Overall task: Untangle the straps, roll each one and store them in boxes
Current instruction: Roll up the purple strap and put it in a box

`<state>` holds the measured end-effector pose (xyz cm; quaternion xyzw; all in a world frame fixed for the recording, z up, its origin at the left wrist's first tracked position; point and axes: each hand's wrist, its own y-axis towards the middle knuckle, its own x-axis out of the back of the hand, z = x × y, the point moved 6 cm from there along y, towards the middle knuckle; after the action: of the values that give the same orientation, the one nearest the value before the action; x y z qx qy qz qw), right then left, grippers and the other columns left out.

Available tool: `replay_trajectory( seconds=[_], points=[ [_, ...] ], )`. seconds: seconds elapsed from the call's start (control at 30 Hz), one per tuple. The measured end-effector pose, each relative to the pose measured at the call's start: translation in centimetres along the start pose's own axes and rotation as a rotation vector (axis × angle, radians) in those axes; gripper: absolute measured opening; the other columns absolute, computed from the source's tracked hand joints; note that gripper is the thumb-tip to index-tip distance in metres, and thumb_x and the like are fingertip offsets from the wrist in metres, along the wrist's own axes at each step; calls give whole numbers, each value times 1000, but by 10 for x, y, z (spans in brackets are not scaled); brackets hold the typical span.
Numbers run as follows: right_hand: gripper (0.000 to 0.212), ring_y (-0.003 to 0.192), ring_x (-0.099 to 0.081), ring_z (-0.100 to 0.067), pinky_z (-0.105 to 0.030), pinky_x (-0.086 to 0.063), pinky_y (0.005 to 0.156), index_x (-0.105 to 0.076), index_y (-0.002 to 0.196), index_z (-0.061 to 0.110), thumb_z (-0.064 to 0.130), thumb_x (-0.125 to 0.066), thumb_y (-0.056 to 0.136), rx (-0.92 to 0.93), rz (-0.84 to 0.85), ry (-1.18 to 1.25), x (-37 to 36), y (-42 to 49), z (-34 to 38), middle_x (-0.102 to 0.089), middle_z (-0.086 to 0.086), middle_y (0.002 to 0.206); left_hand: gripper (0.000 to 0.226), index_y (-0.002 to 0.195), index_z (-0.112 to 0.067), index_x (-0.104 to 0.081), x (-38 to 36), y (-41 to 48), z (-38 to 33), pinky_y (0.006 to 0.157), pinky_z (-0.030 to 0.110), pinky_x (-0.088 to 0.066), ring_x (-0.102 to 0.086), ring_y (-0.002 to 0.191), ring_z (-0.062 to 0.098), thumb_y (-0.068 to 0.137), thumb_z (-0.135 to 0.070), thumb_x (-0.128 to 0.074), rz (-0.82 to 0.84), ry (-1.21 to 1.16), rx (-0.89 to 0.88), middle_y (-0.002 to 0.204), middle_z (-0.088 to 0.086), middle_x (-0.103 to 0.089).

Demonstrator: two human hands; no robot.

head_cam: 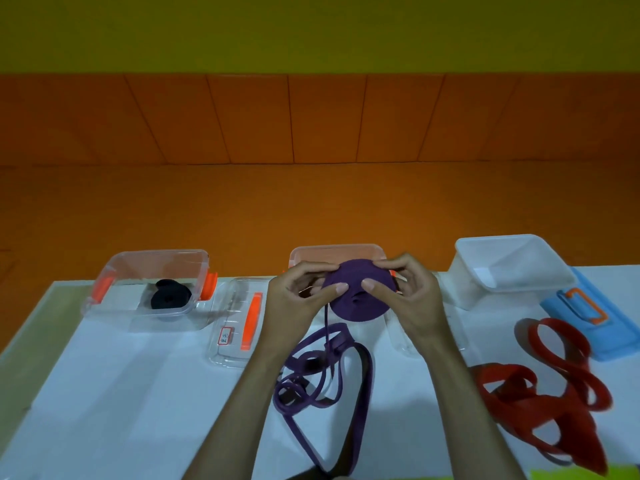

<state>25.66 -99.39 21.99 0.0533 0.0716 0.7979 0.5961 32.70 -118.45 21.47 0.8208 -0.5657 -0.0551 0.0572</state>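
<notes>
The left hand (297, 296) and right hand (410, 295) pinch the round purple webbing roll (358, 308), which partly hides the clear plastic box (332, 252) behind it.

Half-rolled purple strap (358, 292), tangled red strap (540, 393), black strap (170, 294) rolled in box (159, 253)

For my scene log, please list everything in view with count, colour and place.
purple strap: 1, purple, part-rolled, held over table
left box: 1, clear, left
middle box: 1, clear, behind purple strap
white box: 1, white, right
black strap: 1, black, rolled, in left box
red strap: 1, red, tangled, right
clear lid: 1, orange handle, beside left box
blue lid: 1, blue, far right
table: 1, white
left hand, right hand: 2, holding purple strap
</notes>
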Motion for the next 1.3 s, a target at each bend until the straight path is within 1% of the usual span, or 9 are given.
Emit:
replay_trajectory(
  seconds=[0.2, 0.3, 0.5, 0.6, 0.73, 0.9, 1.03, 1.17, 1.3],
  points=[
    [24, 108, -72, -23, -58, -57, 97, -67, 83, 25, 16, -89, 78, 28, -88, 33, 2, 0, -8, -76, -4, 102, 35, 114, -9, -79, 9, -2, 9, 91, 31, -61, -75, 108, 19, 80, -3, -86, 16, -55, 69, 111, 2, -80],
    [35, 101, -76, -25, -60, -60, 87, -58, 78, 23, 21, -92, 74, -41, -40, -31, -3, -4, -13, -78, -8, 101, 31, 105, -4, -80, 14, -4, 12, 83, 33, -63, -78, 99, 24, 76, 0, -88, 7, -75, 95, 102, 7, -81],
    [27, 104, -73, -15, -44, -61, 89, -73, 106, 35, 17, -83, 87, -18, -44, -70, -18, -13, -4, -77, 7, 109, 36, 114, -8, -78, 23, -14, 15, 86, 33, -63, -77, 103, 23, 79, -3, -87, 24, -79, 128, 109, 4, -80],
    [14, 97, -74, -18, -48, -62, 87, -73, 93, 25, 18, -83, 86, -62, 51, -82, -30, -19, -5, -77, -1, 100, 33, 108, -5, -79, 30, -15, 11, 80, 28, -62, -78, 97, 22, 77, 0, -88, 36, -68, 118, 103, 4, -81],
    [25, 85, -75, -24, -41, -64, 72, -66, 81, 22, 19, -91, 76, -58, -39, -129, -34, -26, -4, -74, -7, 90, 30, 106, -6, -78, 34, -26, 14, 78, 36, -65, -78, 92, 25, 78, -1, -88, 49, -56, 167, 99, 7, -81],
    [26, 97, -73, -9, -27, -61, 78, -75, 107, 22, 13, -85, 85, -134, 40, -99, -52, -45, -10, -77, 9, 103, 28, 105, -12, -81, 50, -34, 13, 80, 39, -64, -77, 93, 23, 78, -9, -90, 30, -14, 172, 103, 2, -80],
    [24, 93, -75, -9, -24, -61, 72, -75, 97, 17, 15, -90, 78, -152, 44, -169, -59, -55, -7, -79, 12, 97, 27, 104, -8, -79, 55, -50, 14, 75, 30, -63, -78, 89, 20, 79, -5, -89, 29, -31, 206, 98, 2, -80],
    [24, 97, -75, -15, -37, -63, 74, -70, 93, 13, 20, -89, 81, -191, -75, -134, -57, -72, -11, -79, 4, 99, 30, 110, -8, -78, 66, -66, 16, 78, 32, -64, -78, 92, 18, 81, -3, -86, 43, -47, 235, 105, -1, -80],
    [35, 93, -77, -19, -35, -63, 69, -68, 109, 25, 22, -89, 81, -275, 26, -103, -58, -89, -17, -79, 0, 101, 29, 108, -7, -79, 65, -79, 24, 78, 33, -64, -78, 90, 20, 80, -3, -87, 69, -53, 273, 103, -1, -81]
  ],
)
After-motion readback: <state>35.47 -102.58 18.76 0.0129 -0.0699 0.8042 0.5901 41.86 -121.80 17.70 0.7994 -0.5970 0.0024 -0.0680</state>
